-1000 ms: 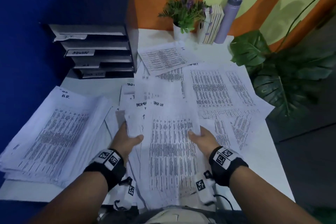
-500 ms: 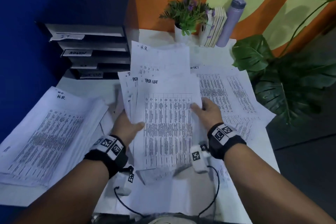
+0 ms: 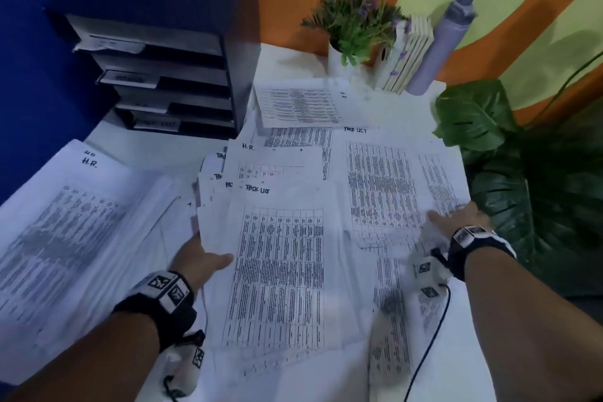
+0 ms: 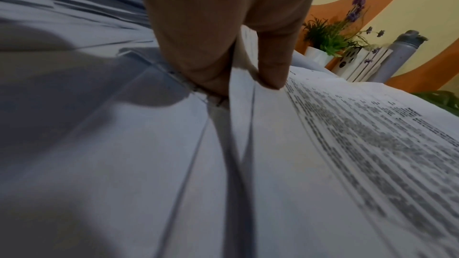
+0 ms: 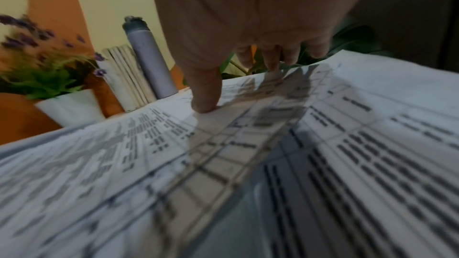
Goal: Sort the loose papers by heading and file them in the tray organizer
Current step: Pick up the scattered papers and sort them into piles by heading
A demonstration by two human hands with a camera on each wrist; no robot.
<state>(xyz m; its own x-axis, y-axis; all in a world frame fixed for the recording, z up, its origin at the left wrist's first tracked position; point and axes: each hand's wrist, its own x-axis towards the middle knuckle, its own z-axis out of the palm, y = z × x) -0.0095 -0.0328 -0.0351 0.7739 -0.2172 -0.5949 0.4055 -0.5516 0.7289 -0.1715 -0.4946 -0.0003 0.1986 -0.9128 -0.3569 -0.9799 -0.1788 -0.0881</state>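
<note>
The right hand (image 3: 463, 217) has let go of the held sheaf (image 3: 280, 271) and now presses the spread papers (image 3: 385, 192).

Printed papers (image 3: 280, 271) strewn flat; black tray organizer (image 3: 169, 75) upright.

We see the tray organizer (image 3: 156, 81) at the worktop's (image 3: 290, 59) far left corner, the H.R. stack (image 3: 65, 232) along its left edge, loose papers (image 3: 385, 186) across the middle, potted plant (image 3: 355, 33), books (image 3: 408, 59) and bottle (image 3: 440, 49) along the far edge.

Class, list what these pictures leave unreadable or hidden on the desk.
- Tray organizer labels: head view, too small and blurred.
- Table print on the task list sheet: blurred in every view.
- Left hand fingers: head view, under the sheet.
- Lower sheets' headings: covered by overlapping papers.
</note>
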